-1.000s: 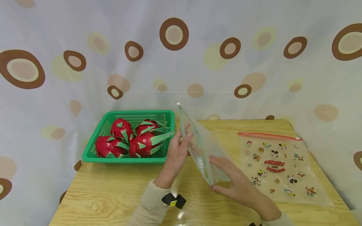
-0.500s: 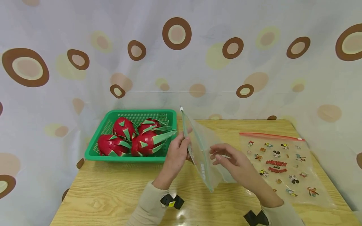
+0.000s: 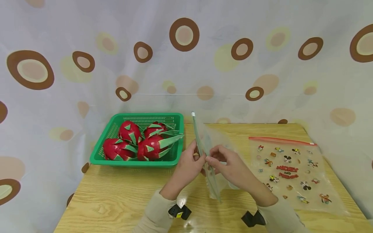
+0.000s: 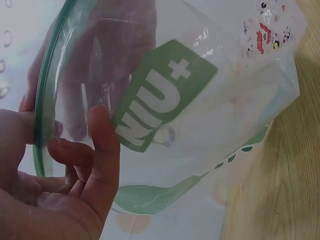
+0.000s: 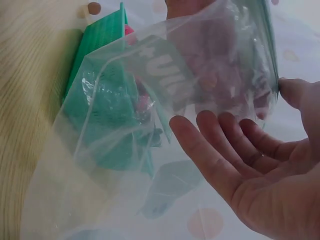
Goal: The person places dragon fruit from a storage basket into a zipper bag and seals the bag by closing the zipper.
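Observation:
A clear slider zip bag point(image 3: 217, 137) stands on edge between my hands, its green-edged mouth towards me and a white slider at the far end. My left hand point(image 3: 188, 165) pinches the mouth's left side; in the left wrist view its thumb and curled fingers meet at the green zip strip point(image 4: 47, 85). From the right, my right hand point(image 3: 235, 170) pinches the strip with thumb and forefinger. The right wrist view has its other fingers bent loosely behind the film. A green printed label point(image 4: 162, 92) shows through the bag. No contents are visible inside it.
Left of my hands, a green plastic basket point(image 3: 134, 164) holds several red dragon fruits point(image 3: 150, 149) with green scales. A second, flat zip bag point(image 3: 287, 171) with a red zip and cartoon prints lies on the right of the wooden table point(image 3: 116, 200). A dotted curtain point(image 3: 204, 64) hangs behind.
My right hand leaves the bag's near corner, moves up and left, and now grips the zip edge beside my left hand. The bag's mouth has narrowed. The view shifts slightly.

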Demonstrator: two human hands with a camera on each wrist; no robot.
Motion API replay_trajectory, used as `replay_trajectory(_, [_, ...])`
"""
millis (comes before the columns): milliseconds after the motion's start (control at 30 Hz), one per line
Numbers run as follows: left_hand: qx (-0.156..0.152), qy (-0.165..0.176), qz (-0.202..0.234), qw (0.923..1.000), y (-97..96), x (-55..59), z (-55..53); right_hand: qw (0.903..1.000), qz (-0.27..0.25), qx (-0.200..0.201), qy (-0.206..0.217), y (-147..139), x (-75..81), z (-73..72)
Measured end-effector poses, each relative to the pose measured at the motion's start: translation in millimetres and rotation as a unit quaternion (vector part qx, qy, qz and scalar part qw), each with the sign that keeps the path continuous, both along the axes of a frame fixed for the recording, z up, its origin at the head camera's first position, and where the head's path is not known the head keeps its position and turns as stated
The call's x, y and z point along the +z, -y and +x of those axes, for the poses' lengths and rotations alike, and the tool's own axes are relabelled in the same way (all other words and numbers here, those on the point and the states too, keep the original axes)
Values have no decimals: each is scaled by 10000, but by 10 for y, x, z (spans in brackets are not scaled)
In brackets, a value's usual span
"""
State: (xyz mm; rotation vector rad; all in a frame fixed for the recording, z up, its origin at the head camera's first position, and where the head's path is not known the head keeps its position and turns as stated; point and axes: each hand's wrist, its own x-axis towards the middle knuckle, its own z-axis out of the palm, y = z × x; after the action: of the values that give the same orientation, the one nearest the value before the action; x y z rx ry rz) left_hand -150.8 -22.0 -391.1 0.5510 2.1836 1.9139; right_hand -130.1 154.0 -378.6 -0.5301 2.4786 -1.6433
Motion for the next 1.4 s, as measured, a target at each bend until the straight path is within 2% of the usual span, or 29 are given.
replay_trajectory(233, [-65,36,-127,9999,4,-21,11,9992,166,275,-235,-35,12,28])
replay_trajectory(367, [-160,68,-194,9997,11,-20,28,9997,-4,246,-56,-75,9,33])
replay_trajectory(733, [-329,-93,-454,9984,20,-26,48,9991,54,-212,363,-116,24,33])
replay_trajectory(867, [-336,-158,-546,9978,69,-15,32,9988,196,-360,277,-181,29,33])
replay_trajectory(1033, [-144,-129,-484,9986,175,20,8,9973,259,-671,163,-332,64,22])
replay_trajectory(1233, [16,-224,-574,9981,302,24,-36,9952,-468,-778,356,-509,128,-4])
replay_trajectory(1400, [73,-203,-640,9977,390,66,-51,9896,-1154,-762,405,-646,198,13])
